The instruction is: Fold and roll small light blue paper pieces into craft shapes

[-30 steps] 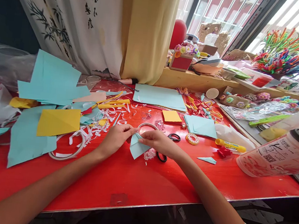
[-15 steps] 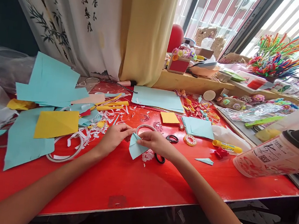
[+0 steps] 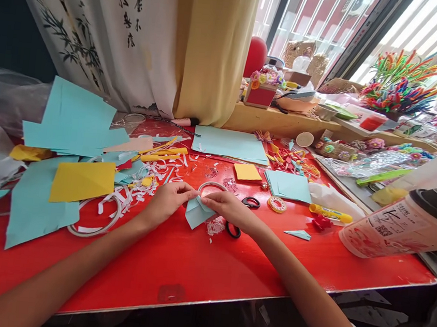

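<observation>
A small folded piece of light blue paper [image 3: 198, 214] hangs between my hands above the red table. My left hand [image 3: 170, 200] pinches its upper left corner between thumb and forefinger. On the other side, my right hand [image 3: 229, 208] grips the paper's top edge, its fingertips close to the left ones. Just behind the hands lies a white roll of tape [image 3: 213, 185], partly covered by them. Black-handled scissors [image 3: 251, 202] rest beside my right hand, their blades hidden. Pale paper scraps [image 3: 215, 226] are scattered below the right wrist.
Stacked blue sheets [image 3: 288, 186], a yellow paper pad [image 3: 248, 172] and a glue stick [image 3: 330, 213] lie to the right. A lidded cup [image 3: 395, 226] leans at far right. Leftward are blue sheets, a yellow sheet [image 3: 84, 182], a tape ring [image 3: 114, 220] and white shreds.
The blue paper has shifted slightly left and up, and my fingertips have come closer together at its top. My right hand has moved a little to the left.
</observation>
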Demonstrator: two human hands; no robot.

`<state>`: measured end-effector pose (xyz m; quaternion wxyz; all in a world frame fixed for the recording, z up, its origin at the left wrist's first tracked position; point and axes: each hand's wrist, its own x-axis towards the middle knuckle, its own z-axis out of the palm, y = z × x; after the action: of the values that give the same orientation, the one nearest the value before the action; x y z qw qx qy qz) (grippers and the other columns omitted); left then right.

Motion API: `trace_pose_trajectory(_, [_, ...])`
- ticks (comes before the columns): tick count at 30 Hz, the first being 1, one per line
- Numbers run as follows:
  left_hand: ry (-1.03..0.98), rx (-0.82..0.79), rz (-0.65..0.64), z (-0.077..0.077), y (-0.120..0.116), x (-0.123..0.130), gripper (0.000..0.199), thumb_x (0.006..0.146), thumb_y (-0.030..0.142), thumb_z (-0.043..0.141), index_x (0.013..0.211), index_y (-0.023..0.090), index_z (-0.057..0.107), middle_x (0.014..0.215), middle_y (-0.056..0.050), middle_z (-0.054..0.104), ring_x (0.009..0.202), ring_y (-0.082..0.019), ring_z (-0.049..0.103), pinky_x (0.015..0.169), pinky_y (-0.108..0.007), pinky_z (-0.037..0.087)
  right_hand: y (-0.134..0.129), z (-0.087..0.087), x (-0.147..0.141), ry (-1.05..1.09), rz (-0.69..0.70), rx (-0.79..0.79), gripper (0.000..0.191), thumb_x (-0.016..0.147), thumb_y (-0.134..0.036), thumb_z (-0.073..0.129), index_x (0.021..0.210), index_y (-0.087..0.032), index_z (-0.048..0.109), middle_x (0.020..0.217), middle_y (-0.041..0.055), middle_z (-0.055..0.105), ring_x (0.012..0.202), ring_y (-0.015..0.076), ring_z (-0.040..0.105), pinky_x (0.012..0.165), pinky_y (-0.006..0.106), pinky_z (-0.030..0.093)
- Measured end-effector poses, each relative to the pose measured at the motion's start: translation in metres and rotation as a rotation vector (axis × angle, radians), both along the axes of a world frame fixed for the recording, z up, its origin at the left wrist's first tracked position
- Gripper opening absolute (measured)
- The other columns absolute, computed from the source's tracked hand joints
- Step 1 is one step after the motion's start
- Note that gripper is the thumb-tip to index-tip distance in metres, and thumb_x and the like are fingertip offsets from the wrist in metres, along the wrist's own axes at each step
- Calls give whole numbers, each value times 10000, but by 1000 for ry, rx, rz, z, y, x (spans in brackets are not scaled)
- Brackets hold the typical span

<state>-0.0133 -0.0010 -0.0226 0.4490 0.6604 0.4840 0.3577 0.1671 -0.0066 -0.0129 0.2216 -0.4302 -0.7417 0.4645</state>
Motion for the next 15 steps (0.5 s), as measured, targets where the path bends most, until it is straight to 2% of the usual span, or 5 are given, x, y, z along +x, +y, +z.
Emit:
trace_pose_trajectory(4, [1,31,15,0,-2,-1,237,737,379,560,684,153,608,630,8,580,599,-118,506,588,-228,391,-1,2,-1,10,37,34,334,838,-408,438,610,-165,406,586,-35,264,532,79,242,489,232,203])
trace_pose_trajectory(9, [-17,55,16,0,-4,-1,266,759,379,529,628,153,583,594,7,557,580,-117,495,591,-233,384,-1,1,-2,-46,3,98,316,843,-372,444,609,-166,397,585,-33,289,541,81,256,492,234,195])
trace_pose_trajectory(15, [29,112,44,2,-4,0,276,752,405,535,627,160,569,628,12,554,612,-118,482,594,-227,365,-2,2,0,-24,35,100,397,827,-484,433,591,-175,354,586,-35,266,531,79,252,487,232,196])
